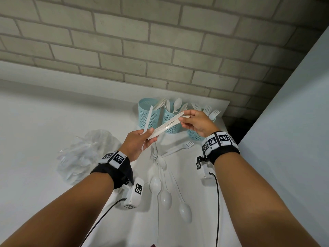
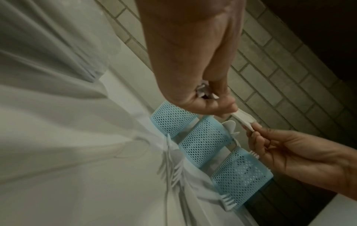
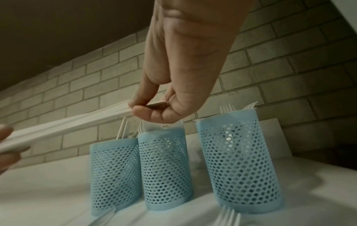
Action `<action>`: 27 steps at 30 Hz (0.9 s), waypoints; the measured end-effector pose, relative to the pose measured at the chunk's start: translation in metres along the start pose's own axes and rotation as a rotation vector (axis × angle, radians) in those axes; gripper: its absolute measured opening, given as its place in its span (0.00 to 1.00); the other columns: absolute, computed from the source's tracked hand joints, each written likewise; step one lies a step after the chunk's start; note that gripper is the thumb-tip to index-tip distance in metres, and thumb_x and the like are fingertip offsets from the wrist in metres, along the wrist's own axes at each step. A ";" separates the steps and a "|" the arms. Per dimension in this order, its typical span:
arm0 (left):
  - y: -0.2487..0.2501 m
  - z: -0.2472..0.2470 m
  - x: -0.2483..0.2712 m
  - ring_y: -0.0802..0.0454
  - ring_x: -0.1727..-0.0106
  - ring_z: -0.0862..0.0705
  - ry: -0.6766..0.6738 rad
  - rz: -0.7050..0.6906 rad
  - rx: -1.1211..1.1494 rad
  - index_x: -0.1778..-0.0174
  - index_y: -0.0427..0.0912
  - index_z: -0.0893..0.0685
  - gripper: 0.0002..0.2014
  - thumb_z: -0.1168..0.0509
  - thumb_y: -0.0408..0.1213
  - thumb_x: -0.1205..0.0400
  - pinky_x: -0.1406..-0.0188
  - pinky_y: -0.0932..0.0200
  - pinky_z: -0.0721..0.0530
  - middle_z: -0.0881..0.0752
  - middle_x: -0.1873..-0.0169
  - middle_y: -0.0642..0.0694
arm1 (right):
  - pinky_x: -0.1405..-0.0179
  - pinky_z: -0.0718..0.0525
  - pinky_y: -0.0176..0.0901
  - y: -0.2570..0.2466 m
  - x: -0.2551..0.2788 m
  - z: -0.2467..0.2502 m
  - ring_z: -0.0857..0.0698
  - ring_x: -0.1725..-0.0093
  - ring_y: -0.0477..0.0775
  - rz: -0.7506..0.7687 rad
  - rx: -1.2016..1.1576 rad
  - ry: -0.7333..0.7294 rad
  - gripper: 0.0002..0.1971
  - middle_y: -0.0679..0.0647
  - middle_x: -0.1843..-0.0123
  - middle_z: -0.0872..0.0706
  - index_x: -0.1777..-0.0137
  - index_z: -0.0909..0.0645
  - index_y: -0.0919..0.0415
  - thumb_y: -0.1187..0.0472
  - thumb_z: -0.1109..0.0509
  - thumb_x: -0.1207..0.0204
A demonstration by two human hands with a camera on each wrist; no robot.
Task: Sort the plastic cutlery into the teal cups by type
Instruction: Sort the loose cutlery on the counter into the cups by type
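Observation:
Both hands hold a stack of white plastic knives (image 1: 166, 126) above the table. My left hand (image 1: 151, 136) grips the near end, with one more knife (image 1: 148, 120) sticking up from it. My right hand (image 1: 185, 117) pinches the far end, and the right wrist view shows thumb and finger closed on the knives (image 3: 67, 126). Three teal mesh cups stand behind: the left cup (image 1: 148, 114) has knives, the middle cup (image 1: 171, 122) spoons, the right cup (image 1: 193, 135) forks. Loose spoons (image 1: 165, 196) and a fork (image 1: 178, 148) lie on the table.
A crumpled clear plastic bag (image 1: 83, 154) lies to the left of my left hand. A grey brick wall (image 1: 160, 41) runs right behind the cups. A white panel (image 1: 293, 122) rises at the right. The white tabletop (image 1: 44, 122) spreads out to the left.

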State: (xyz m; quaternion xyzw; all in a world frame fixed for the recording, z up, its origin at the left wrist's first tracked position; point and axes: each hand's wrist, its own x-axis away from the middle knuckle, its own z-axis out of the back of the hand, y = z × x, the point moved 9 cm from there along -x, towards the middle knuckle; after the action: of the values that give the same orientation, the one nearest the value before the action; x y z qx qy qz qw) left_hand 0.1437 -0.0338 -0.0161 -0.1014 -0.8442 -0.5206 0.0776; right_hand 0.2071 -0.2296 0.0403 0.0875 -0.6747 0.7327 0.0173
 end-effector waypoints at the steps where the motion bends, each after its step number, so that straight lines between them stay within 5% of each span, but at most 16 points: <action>1: 0.001 0.000 0.000 0.54 0.58 0.12 0.003 -0.002 -0.003 0.41 0.30 0.19 0.14 0.36 0.35 0.18 0.56 0.68 0.12 0.13 0.52 0.40 | 0.65 0.14 0.29 -0.001 0.001 0.000 0.14 0.66 0.43 0.005 -0.058 -0.008 0.11 0.57 0.56 0.13 0.50 0.19 0.62 0.76 0.30 0.27; 5: 0.003 0.000 0.001 0.62 0.73 0.18 0.018 -0.016 -0.058 0.42 0.31 0.18 0.14 0.36 0.37 0.17 0.68 0.74 0.17 0.13 0.57 0.40 | 0.61 0.13 0.30 -0.002 0.003 -0.002 0.13 0.61 0.45 0.010 -0.223 -0.036 0.12 0.59 0.53 0.14 0.48 0.19 0.64 0.79 0.34 0.26; 12: 0.003 -0.001 0.001 0.62 0.73 0.17 0.026 -0.019 -0.092 0.42 0.32 0.19 0.13 0.37 0.38 0.17 0.71 0.74 0.18 0.13 0.59 0.41 | 0.66 0.14 0.32 0.002 -0.001 0.012 0.22 0.64 0.45 0.009 -0.343 0.093 0.07 0.53 0.61 0.18 0.46 0.17 0.67 0.70 0.36 0.20; 15: 0.004 0.001 0.002 0.63 0.76 0.18 0.039 -0.024 -0.137 0.44 0.31 0.19 0.12 0.36 0.37 0.17 0.74 0.75 0.20 0.14 0.61 0.41 | 0.64 0.13 0.42 -0.004 -0.001 0.022 0.22 0.65 0.48 0.046 -0.538 0.209 0.10 0.55 0.62 0.23 0.54 0.23 0.63 0.63 0.43 0.15; 17: 0.005 0.000 0.001 0.63 0.77 0.19 0.032 -0.034 -0.199 0.45 0.30 0.18 0.12 0.35 0.37 0.18 0.74 0.75 0.20 0.14 0.63 0.41 | 0.71 0.16 0.40 -0.014 0.003 0.023 0.25 0.70 0.49 0.095 -0.556 0.255 0.13 0.56 0.65 0.26 0.58 0.27 0.61 0.59 0.48 0.13; 20: 0.005 -0.002 0.000 0.62 0.77 0.21 0.013 -0.045 -0.315 0.49 0.31 0.16 0.11 0.33 0.37 0.19 0.72 0.74 0.22 0.14 0.64 0.40 | 0.77 0.28 0.33 -0.037 0.007 0.016 0.29 0.74 0.45 0.240 -0.084 0.275 0.15 0.52 0.68 0.24 0.59 0.25 0.57 0.56 0.48 0.13; 23: 0.006 -0.005 -0.001 0.62 0.75 0.21 0.007 -0.057 -0.374 0.54 0.35 0.15 0.07 0.32 0.36 0.20 0.73 0.74 0.22 0.14 0.64 0.39 | 0.59 0.23 0.37 -0.055 0.011 -0.012 0.20 0.63 0.47 0.381 0.481 0.173 0.17 0.51 0.61 0.16 0.58 0.20 0.60 0.56 0.46 0.14; 27: 0.012 -0.002 -0.003 0.63 0.76 0.17 0.065 -0.101 -0.269 0.52 0.31 0.15 0.07 0.31 0.33 0.21 0.69 0.75 0.17 0.15 0.64 0.41 | 0.71 0.27 0.33 -0.031 0.011 -0.037 0.19 0.70 0.43 0.110 0.749 -0.076 0.17 0.56 0.58 0.13 0.53 0.21 0.64 0.56 0.48 0.13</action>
State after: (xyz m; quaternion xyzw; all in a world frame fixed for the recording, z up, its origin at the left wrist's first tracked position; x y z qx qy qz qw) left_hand 0.1493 -0.0305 -0.0053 -0.0513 -0.7680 -0.6352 0.0643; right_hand 0.1969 -0.1913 0.0694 0.0786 -0.3639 0.9247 -0.0802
